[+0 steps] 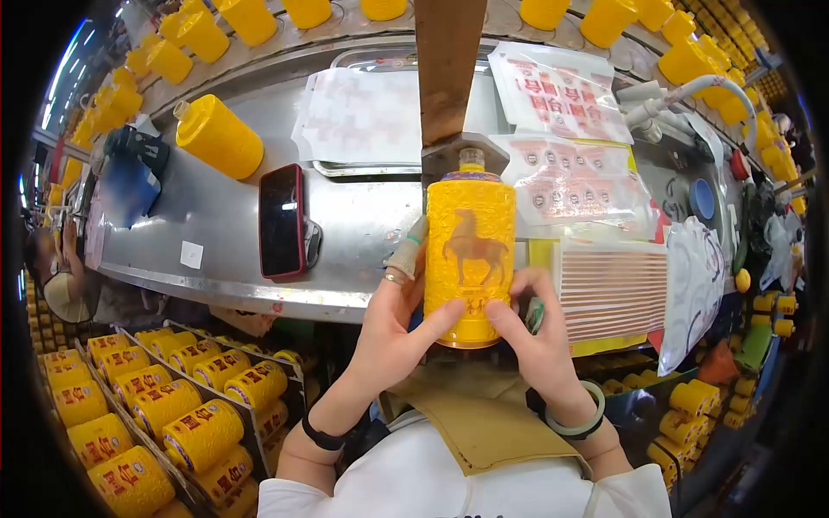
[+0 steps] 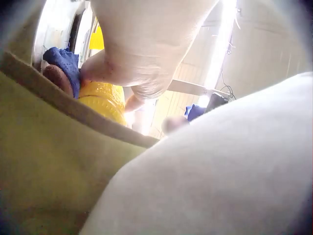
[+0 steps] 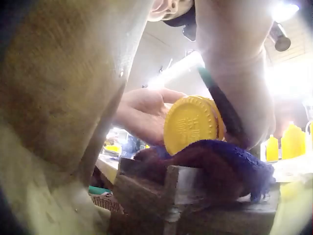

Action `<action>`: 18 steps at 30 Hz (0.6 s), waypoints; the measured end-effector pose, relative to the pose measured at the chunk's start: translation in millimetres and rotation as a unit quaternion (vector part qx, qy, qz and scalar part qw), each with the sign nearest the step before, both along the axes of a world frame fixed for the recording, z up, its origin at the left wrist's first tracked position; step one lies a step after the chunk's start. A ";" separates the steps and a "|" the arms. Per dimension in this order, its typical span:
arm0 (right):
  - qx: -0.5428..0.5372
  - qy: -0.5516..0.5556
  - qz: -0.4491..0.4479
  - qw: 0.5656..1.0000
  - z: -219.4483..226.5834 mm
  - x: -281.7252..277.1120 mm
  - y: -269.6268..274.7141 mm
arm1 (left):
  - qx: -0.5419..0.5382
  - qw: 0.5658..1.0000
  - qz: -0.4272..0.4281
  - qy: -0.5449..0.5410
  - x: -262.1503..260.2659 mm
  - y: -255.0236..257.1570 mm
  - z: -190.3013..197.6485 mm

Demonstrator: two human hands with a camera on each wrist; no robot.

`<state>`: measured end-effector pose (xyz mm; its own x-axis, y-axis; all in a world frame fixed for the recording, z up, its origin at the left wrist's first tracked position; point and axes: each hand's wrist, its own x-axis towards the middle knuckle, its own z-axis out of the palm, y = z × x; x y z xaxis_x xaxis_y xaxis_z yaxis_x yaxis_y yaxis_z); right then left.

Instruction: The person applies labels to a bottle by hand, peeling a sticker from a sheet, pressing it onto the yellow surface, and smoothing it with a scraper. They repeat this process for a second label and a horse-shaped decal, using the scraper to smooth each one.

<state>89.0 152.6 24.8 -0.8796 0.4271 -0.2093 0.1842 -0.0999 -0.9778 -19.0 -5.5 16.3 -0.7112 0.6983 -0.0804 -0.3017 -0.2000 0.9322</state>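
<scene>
A yellow embossed bottle [image 1: 471, 198] with a clear neck and a brown horse picture stands between both hands, neck pointing away from the body. My left hand [image 1: 393, 332] grips its lower left side, the thumb lying across the front near the base. From the lower right, my right hand [image 1: 540, 332] holds it with the thumb on the front and the other fingers bent behind. In the right wrist view the bottle's round base [image 3: 190, 125] shows raised markings, close over a blue cloth [image 3: 220, 152]. The left wrist view shows only part of the yellow bottle [image 2: 105, 100] below the hand.
Another yellow bottle [image 1: 220, 138] and a phone [image 1: 282, 220] lie on the metal table [image 1: 345, 207] at left. Sheets of printed transfers [image 1: 570, 181] and a striped sheet [image 1: 613, 281] lie right. A wooden post [image 1: 449, 69] rises ahead. Crates of bottles [image 1: 203, 432] stand lower left.
</scene>
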 end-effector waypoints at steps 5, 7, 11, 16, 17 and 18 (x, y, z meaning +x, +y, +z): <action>-0.050 0.002 0.014 0.999 -1.0 1.0 6.3 | 0.009 1.000 0.003 -0.017 -0.1 -1.1 -0.9; -0.072 0.007 0.013 0.997 1.3 -0.4 7.5 | 0.011 0.999 0.003 -0.030 0.2 -1.3 -2.5; -0.036 -0.003 0.025 0.999 -0.1 0.5 6.9 | 0.022 0.999 0.001 -0.028 2.6 -1.9 -6.6; -0.055 -0.002 0.027 0.998 -1.1 -1.0 11.4 | 0.035 0.996 0.014 -0.085 2.5 -1.3 -1.7; -0.055 -0.003 0.028 0.998 -1.5 -1.1 11.2 | 0.025 0.998 0.009 -0.060 3.5 -1.9 -4.0; -0.042 0.000 0.029 0.999 -2.2 -1.3 10.7 | 0.014 0.999 0.005 -0.035 4.1 -2.1 -5.4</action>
